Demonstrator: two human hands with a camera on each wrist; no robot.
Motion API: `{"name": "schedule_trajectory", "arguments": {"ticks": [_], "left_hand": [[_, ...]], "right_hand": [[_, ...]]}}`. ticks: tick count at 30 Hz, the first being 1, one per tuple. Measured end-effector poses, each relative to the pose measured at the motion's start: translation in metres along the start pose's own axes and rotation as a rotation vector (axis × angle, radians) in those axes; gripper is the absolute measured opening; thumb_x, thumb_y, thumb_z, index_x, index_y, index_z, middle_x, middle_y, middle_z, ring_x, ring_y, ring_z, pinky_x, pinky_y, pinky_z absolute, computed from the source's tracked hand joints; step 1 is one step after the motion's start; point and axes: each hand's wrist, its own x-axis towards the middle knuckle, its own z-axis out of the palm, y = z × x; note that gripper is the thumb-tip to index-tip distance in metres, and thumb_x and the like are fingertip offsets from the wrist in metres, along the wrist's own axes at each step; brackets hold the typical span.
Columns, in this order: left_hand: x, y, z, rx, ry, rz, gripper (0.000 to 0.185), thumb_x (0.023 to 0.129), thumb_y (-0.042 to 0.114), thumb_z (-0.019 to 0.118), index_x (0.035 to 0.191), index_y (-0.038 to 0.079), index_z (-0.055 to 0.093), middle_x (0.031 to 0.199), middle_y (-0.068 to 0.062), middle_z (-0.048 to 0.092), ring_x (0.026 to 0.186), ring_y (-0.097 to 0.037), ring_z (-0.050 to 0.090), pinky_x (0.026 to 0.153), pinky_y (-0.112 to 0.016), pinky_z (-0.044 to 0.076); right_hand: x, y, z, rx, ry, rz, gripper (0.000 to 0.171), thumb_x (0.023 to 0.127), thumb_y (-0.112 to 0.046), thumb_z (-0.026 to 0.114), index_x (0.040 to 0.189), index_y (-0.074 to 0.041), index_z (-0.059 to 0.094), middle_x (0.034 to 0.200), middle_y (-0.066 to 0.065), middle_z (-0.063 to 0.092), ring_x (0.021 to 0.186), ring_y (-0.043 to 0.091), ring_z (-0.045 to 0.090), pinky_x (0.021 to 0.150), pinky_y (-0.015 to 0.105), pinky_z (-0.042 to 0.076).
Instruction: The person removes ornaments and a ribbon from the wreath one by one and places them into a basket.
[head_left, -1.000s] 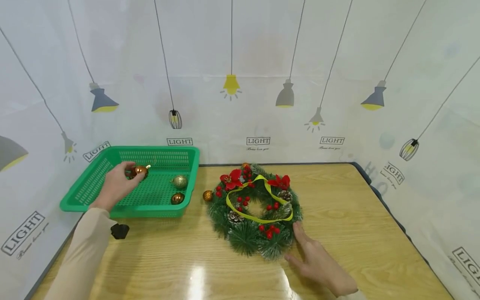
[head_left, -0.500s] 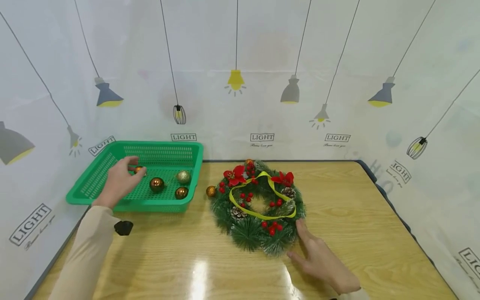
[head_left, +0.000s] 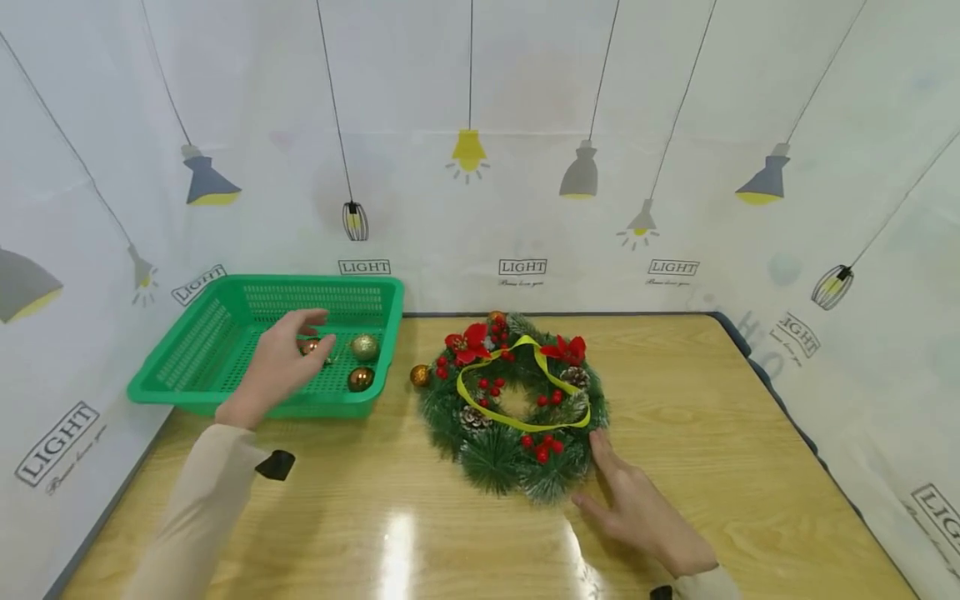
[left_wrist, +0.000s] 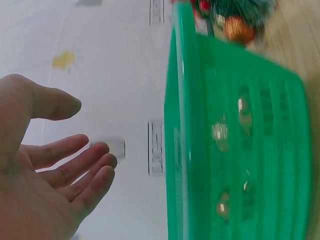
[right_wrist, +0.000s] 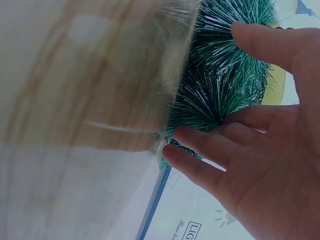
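Note:
My left hand [head_left: 294, 350] hovers over the green basket [head_left: 195, 354] with fingers spread and nothing in it. A bronze ball [head_left: 310, 345] lies just by its fingertips. A gold glitter ball [head_left: 364, 347] and another bronze ball [head_left: 361, 379] sit at the basket's right end. In the left wrist view the empty palm [left_wrist: 45, 200] faces the basket wall [left_wrist: 175, 150]. My right hand [head_left: 611, 479] lies flat on the table, fingers straight against the near right edge of the wreath [head_left: 495, 462]. The right wrist view shows the fingers [right_wrist: 215, 150] touching the wreath's green needles [right_wrist: 220, 95].
An orange ball [head_left: 420, 376] hangs at the wreath's left side, close to the basket. The wreath carries red flowers, berries, pine cones and a yellow ribbon [head_left: 468, 404]. Printed backdrop walls close in the wooden table [head_left: 712, 400] on three sides.
My left hand has let go of the bronze ball it held and moved right over the basket, fingers now spread. The right hand stays by the wreath.

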Motion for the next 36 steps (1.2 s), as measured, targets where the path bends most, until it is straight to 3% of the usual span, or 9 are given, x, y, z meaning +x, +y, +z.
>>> {"name": "schedule_trajectory", "arguments": {"ticks": [10, 16, 19, 25, 36], "left_hand": [[0.001, 0.033, 0.038, -0.062, -0.054, 0.092, 0.043, 0.102, 0.013, 0.057, 0.142, -0.002, 0.051, 0.137, -0.022, 0.056, 0.120, -0.039, 0.058, 0.100, -0.053, 0.053], [-0.011, 0.051, 0.066, -0.077, -0.085, 0.147, 0.041, 0.100, 0.011, 0.063, 0.137, -0.005, 0.055, 0.131, -0.021, 0.061, 0.118, -0.037, 0.060, 0.099, -0.049, 0.056], [-0.017, 0.057, 0.083, -0.076, -0.134, 0.159, 0.041, 0.099, 0.012, 0.065, 0.135, -0.004, 0.056, 0.129, -0.018, 0.062, 0.117, -0.034, 0.061, 0.099, -0.046, 0.056], [-0.026, 0.059, 0.109, -0.096, -0.209, 0.158, 0.039, 0.099, 0.009, 0.064, 0.134, -0.005, 0.057, 0.130, -0.021, 0.062, 0.117, -0.036, 0.061, 0.099, -0.047, 0.056], [-0.048, 0.047, 0.134, -0.124, -0.272, 0.056, 0.043, 0.097, 0.011, 0.066, 0.137, -0.002, 0.056, 0.134, -0.017, 0.063, 0.120, -0.032, 0.062, 0.103, -0.046, 0.054]], "right_hand": [[-0.001, -0.003, -0.003, 0.003, -0.021, 0.034, 0.090, 0.092, -0.028, 0.075, 0.152, 0.016, 0.024, 0.155, 0.037, 0.027, 0.138, 0.050, 0.043, 0.111, 0.051, 0.040], [0.000, -0.003, -0.004, 0.021, -0.025, 0.039, 0.090, 0.092, -0.026, 0.075, 0.152, 0.017, 0.025, 0.156, 0.037, 0.026, 0.139, 0.050, 0.041, 0.111, 0.051, 0.038], [0.000, -0.003, -0.004, 0.025, -0.029, 0.047, 0.090, 0.092, -0.027, 0.075, 0.152, 0.017, 0.024, 0.157, 0.036, 0.025, 0.139, 0.050, 0.041, 0.111, 0.052, 0.038], [0.000, -0.003, -0.004, 0.021, -0.032, 0.051, 0.091, 0.093, -0.029, 0.074, 0.153, 0.016, 0.023, 0.157, 0.036, 0.025, 0.139, 0.050, 0.041, 0.112, 0.053, 0.039], [0.000, -0.002, -0.003, 0.009, -0.029, 0.029, 0.091, 0.092, -0.029, 0.075, 0.152, 0.016, 0.024, 0.156, 0.037, 0.025, 0.137, 0.052, 0.042, 0.111, 0.052, 0.039]]}}
